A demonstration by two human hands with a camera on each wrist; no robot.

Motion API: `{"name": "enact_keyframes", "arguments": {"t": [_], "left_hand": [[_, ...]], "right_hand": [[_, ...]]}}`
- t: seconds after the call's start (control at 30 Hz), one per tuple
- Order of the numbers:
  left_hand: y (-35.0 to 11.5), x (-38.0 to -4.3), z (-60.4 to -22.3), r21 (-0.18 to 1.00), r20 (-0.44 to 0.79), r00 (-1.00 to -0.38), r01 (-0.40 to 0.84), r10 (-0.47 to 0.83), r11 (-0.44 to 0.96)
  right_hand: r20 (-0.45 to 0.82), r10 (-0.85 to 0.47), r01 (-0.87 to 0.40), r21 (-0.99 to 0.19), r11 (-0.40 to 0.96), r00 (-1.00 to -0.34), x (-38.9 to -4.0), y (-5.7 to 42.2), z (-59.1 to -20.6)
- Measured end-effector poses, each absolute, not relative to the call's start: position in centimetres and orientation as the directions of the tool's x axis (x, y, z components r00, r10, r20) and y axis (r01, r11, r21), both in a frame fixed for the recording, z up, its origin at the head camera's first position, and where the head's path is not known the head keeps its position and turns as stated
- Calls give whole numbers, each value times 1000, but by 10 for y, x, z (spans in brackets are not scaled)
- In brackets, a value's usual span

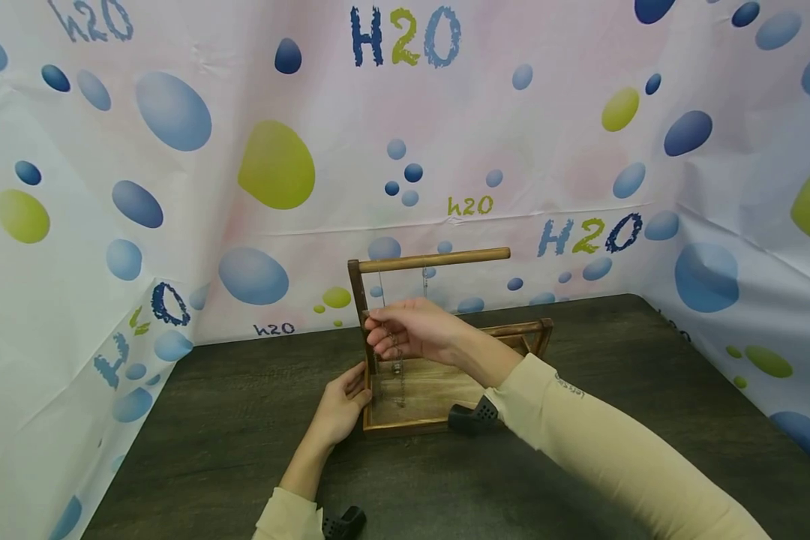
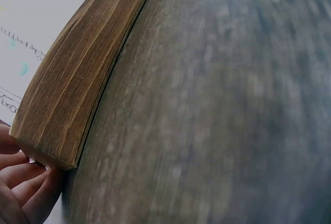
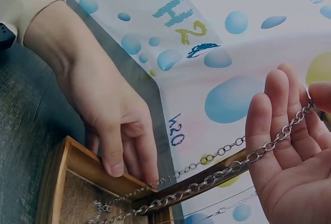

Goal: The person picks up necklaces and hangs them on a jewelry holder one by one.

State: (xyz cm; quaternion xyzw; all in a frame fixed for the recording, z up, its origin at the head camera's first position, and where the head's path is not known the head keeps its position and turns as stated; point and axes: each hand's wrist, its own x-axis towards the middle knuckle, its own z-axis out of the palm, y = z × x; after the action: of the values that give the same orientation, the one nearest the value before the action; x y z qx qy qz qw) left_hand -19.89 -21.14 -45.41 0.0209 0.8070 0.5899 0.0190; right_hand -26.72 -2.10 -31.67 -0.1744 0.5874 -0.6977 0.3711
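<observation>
A brown wooden jewelry stand [image 1: 445, 259] has an upright at its left, a bar across the top and a shallow tray [image 1: 405, 429] as its base. My right hand [image 1: 415, 330] pinches a silver chain necklace [image 3: 269, 144] between thumb and forefinger, beside the upright. The chain runs across my fingers and hangs down over the tray. With my left hand [image 1: 340, 405] I grip the tray's left wall [image 2: 77, 74]; the left wrist view shows fingers curled at its end. Another thin chain [image 1: 425, 277] dangles from the bar.
The stand sits on a dark wood-grain table [image 1: 243, 427]. Behind and at the sides hangs a white backdrop [image 1: 351, 172] printed with blue and green drops and H2O lettering. A crossbar [image 1: 513, 330] rises at the tray's back right.
</observation>
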Motion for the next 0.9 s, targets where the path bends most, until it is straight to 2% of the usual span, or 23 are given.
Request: {"name": "enact_keyframes", "arguments": {"t": [0.9], "left_hand": [[-212, -200, -456, 957, -35, -998, -17, 57, 290]], "right_hand": [[-120, -704, 250, -965, -83, -700, -276, -22, -281]]}}
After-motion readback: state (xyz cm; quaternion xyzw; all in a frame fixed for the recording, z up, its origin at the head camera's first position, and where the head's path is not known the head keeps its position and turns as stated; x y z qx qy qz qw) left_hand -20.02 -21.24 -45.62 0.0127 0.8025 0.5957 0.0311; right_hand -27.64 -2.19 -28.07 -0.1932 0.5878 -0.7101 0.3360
